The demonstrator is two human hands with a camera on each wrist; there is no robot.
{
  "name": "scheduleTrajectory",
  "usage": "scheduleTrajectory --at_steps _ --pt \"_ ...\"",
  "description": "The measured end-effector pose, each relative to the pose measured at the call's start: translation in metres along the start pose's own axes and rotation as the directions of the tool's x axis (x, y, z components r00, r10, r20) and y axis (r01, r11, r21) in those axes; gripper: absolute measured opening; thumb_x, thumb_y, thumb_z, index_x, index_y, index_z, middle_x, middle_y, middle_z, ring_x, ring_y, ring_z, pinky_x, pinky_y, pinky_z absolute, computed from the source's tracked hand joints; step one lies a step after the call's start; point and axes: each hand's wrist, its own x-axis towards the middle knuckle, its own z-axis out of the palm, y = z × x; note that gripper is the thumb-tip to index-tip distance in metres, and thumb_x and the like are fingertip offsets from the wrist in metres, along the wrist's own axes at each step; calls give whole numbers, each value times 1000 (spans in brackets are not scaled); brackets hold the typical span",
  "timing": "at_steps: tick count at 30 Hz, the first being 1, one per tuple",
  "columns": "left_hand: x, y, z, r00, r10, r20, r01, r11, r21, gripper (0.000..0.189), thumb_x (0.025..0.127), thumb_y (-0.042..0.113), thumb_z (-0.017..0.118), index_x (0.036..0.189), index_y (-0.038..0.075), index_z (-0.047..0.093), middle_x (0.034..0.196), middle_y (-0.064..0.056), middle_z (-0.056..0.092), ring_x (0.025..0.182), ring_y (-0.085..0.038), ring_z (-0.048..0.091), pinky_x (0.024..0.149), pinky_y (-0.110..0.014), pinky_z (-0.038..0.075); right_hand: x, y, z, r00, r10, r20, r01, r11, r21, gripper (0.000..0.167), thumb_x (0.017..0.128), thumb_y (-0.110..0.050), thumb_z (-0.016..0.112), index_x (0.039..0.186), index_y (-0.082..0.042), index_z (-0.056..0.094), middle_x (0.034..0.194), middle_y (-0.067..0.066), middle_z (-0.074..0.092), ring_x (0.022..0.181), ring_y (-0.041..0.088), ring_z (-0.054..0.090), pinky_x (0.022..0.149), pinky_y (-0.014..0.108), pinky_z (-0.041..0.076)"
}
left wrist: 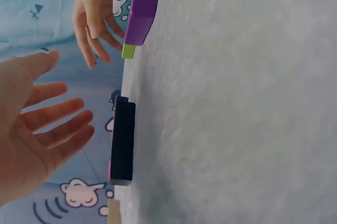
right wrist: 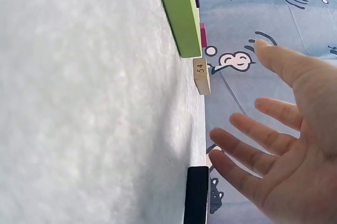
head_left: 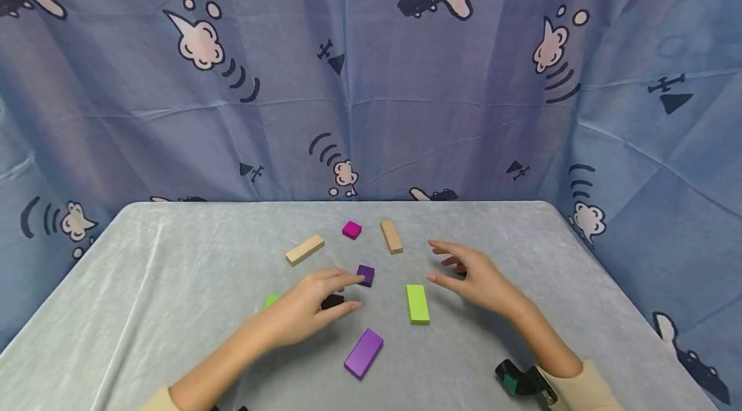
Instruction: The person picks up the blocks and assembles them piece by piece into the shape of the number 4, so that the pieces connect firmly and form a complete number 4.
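Note:
My left hand [head_left: 310, 308] hovers over the table's left middle with fingers extended and nothing in its grasp. Beneath it lies a black block [left wrist: 123, 142], partly covered in the head view. Just past its fingertips is a small dark purple block [head_left: 366, 276]. My right hand [head_left: 478, 279], fingers spread and holding nothing, hangs above a second black block [right wrist: 196, 195] that it mostly hides in the head view. A lime green block [head_left: 417, 305] lies between the hands, and a purple block [head_left: 364, 353] sits closer to me.
Farther back are a magenta block [head_left: 351, 229] and two plain wooden blocks [head_left: 304, 250], one of them angled beside the other side of the magenta piece. Another green block [head_left: 271, 300] peeks out behind my left forearm. A patterned blue curtain [head_left: 371, 76] stands behind the grey table [head_left: 191, 269].

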Motion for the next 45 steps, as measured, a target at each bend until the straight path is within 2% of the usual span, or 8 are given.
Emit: scheduleTrajectory --at_steps 3,8,14,21,26,32,37,45 --pt "-1 0 3 1000 10 6 -10 996 -86 37 105 22 67 137 3 69 122 -10 74 100 -17 68 89 -31 58 -1 1 1 1000 -4 18 4 999 41 58 99 -23 77 148 0 58 137 21 67 112 34 71 93 53 58" --pt "-2 -1 9 998 12 56 0 978 -206 36 105 19 68 135 0 69 118 -14 74 96 -5 69 86 -25 59 -2 4 2 998 -5 56 -1 993 116 52 97 -21 79 140 3 64 125 18 73 104 26 73 88 42 60" --pt "-3 -1 14 993 -26 119 57 962 -266 36 104 18 69 135 -1 69 114 -12 74 96 -5 69 85 -25 59 -3 8 6 991 -35 128 8 978 207 46 96 -18 79 134 5 67 112 13 73 94 13 70 81 29 59" --pt "-4 -2 17 976 -66 208 140 921 -365 38 102 14 70 136 -4 67 109 -6 75 93 -2 69 87 -24 59 -4 9 9 979 -54 195 -2 961 275 44 94 -16 81 130 6 69 102 8 73 83 8 64 73 26 55" --pt "-5 -2 17 962 -87 259 190 895 -403 39 102 14 70 136 -5 67 105 -3 75 90 -1 69 84 -22 58 -4 8 12 971 -59 232 -13 955 298 46 91 -16 84 129 7 69 98 8 73 79 8 63 69 25 54" --pt "-6 -6 17 947 -99 307 232 870 -434 42 100 13 73 137 -5 66 100 1 74 82 0 67 72 -18 53 -3 8 13 966 -57 252 -18 958 287 46 89 -16 86 128 5 71 98 10 72 80 7 63 69 24 54" --pt "-6 -9 18 935 -97 342 260 843 -472 45 96 9 76 137 -7 64 99 -1 73 80 1 64 71 -16 51 -3 8 14 962 -47 269 -34 957 288 48 88 -14 87 128 5 70 99 9 71 83 8 62 69 23 52" --pt "-7 -9 17 915 -99 392 290 835 -467 53 87 5 83 136 -7 66 101 -1 68 81 -1 63 75 -17 53 -3 8 15 956 -42 291 -45 957 287 54 84 -14 90 130 6 68 100 8 69 86 13 59 69 22 48"
